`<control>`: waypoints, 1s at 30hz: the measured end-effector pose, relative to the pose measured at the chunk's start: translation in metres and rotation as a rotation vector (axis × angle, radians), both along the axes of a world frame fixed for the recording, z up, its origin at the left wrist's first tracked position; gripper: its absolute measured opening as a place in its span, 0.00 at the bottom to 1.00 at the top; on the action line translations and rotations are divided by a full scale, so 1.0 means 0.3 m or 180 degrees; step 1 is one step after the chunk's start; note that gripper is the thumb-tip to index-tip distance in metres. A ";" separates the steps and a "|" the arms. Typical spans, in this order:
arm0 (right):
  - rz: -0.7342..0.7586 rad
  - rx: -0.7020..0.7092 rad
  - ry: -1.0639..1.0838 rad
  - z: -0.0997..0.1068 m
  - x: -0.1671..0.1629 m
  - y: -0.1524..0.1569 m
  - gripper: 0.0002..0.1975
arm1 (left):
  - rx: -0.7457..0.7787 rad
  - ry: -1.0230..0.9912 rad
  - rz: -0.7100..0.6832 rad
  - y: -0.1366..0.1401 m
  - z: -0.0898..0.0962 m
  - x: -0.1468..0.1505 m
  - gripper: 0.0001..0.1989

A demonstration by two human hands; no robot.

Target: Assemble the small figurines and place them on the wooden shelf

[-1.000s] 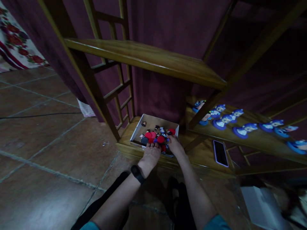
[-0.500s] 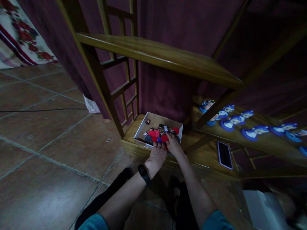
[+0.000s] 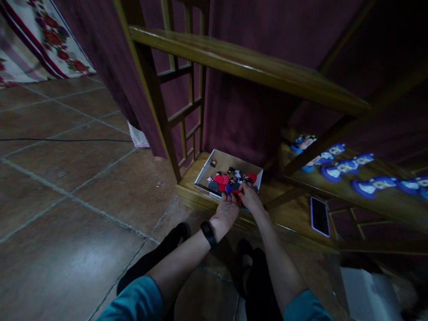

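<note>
A shallow white cardboard box (image 3: 204, 173) sits on the low wooden shelf. Inside lie several small figures and round red, grey and blue pieces (image 3: 219, 179), with one dark little figure (image 3: 213, 163) apart near the back left corner. My left hand (image 3: 228, 209), palm down, reaches over the box's front wall, its fingers spread against the pieces there. Beside it my right hand (image 3: 250, 197) is closed, thumb and fingers pinching a red disc-like piece (image 3: 236, 192) at the front right of the box. My fingers partly hide that piece.
A wooden upper shelf (image 3: 234, 58) overhangs the box, and a lattice side panel (image 3: 185, 111) stands at its left. On the right, blue-based figurines (image 3: 372, 185) line another shelf. A phone (image 3: 320, 217) lies on the low shelf. A white box (image 3: 363, 290) is at lower right.
The camera view has shifted, so the scene sits further right. My right hand's fingers have drawn together on a red piece, which has tilted up from the pile. My left hand remains at the front wall.
</note>
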State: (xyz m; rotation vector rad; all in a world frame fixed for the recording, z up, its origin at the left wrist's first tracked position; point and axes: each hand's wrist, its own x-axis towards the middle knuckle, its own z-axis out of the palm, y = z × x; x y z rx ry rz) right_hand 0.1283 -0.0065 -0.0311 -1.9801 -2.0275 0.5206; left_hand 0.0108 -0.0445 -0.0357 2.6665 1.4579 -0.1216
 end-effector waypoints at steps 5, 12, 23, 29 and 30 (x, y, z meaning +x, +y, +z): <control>0.0115 -0.0232 -0.0240 0.022 0.026 -0.024 0.09 | 0.0069 0.0003 -0.0026 0.000 -0.005 0.000 0.21; 0.0314 -0.0410 -0.0229 0.013 0.048 -0.039 0.14 | 0.0008 0.0050 -0.0016 -0.002 0.013 -0.004 0.20; -0.0423 0.0198 0.0382 -0.018 0.073 0.028 0.17 | -0.0552 -0.0259 0.0070 0.040 0.096 -0.075 0.20; -0.0427 0.0162 0.0430 -0.039 0.056 0.040 0.27 | -0.0629 -0.0450 0.0360 0.085 0.143 -0.139 0.22; -0.0397 0.0141 0.0412 -0.042 0.050 0.040 0.28 | -0.0656 -0.0473 0.0394 0.094 0.147 -0.147 0.22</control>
